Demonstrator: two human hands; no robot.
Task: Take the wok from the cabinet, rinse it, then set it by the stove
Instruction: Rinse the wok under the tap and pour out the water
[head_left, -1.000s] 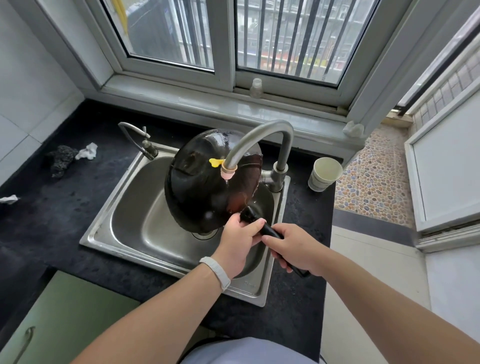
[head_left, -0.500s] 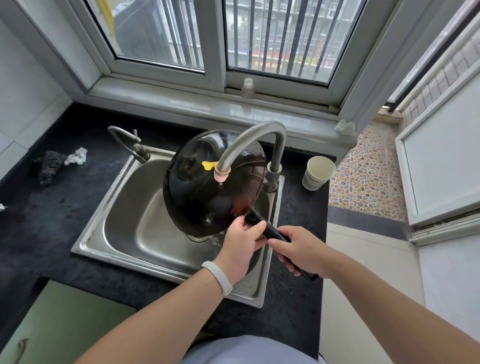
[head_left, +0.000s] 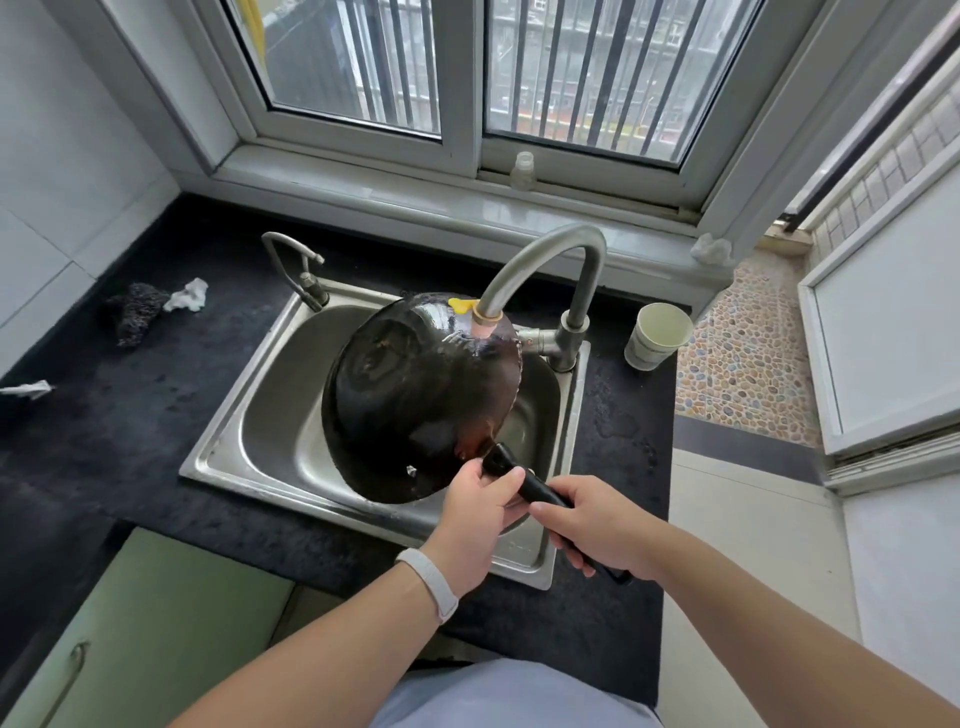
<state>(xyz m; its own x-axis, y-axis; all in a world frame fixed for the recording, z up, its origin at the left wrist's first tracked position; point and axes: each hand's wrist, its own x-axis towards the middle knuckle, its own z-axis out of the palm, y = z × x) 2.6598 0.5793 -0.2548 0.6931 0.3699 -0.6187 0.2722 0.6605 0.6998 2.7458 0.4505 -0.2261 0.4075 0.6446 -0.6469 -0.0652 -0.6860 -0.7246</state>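
Note:
A black wok (head_left: 415, 395) hangs upside down over the steel sink (head_left: 291, 415), its wet, dark underside facing up at me. The curved tap's spout (head_left: 488, 319) ends right above the wok's far rim. My left hand (head_left: 480, 512) grips the black handle (head_left: 540, 491) where it meets the wok. My right hand (head_left: 597, 522) holds the same handle further back. The wok's inside is hidden from view.
A paper cup (head_left: 655, 336) stands on the dark counter right of the tap. A scourer (head_left: 130, 312) and crumpled tissue (head_left: 187, 296) lie at the left. A small second tap (head_left: 298, 270) rises at the sink's back left. Green cabinet door (head_left: 145, 634) below.
The wok has tipped from nearly on edge under the spout to lower and flatter over the sink, bottom up. Both hands stay on the handle.

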